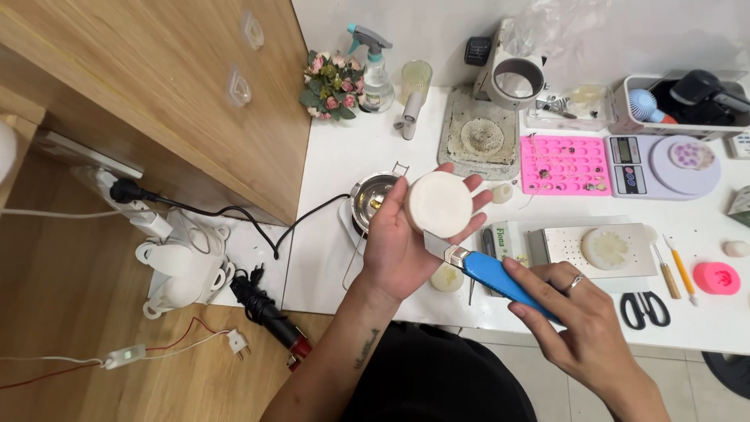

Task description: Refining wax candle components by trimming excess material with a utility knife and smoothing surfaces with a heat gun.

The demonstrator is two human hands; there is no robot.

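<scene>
My left hand (406,238) is raised palm up over the white table and holds a round white wax-like disc (439,204) on its fingers. My right hand (582,316) grips a blue-handled utility knife (488,271), its short blade end pointing up-left at the lower edge of the disc. Behind the left hand stands a small metal melting pot (370,195) with a wire handle. A second pale round piece (448,278) lies on the table just below the knife tip.
On the table (336,148) are a pink silicone mould (564,164), a digital scale (660,166), a perforated metal tray (570,248) with a round white piece, black scissors (644,309), carving tools (673,272), a spray bottle (375,70), flowers (333,84). Cables and a power strip (129,205) lie left.
</scene>
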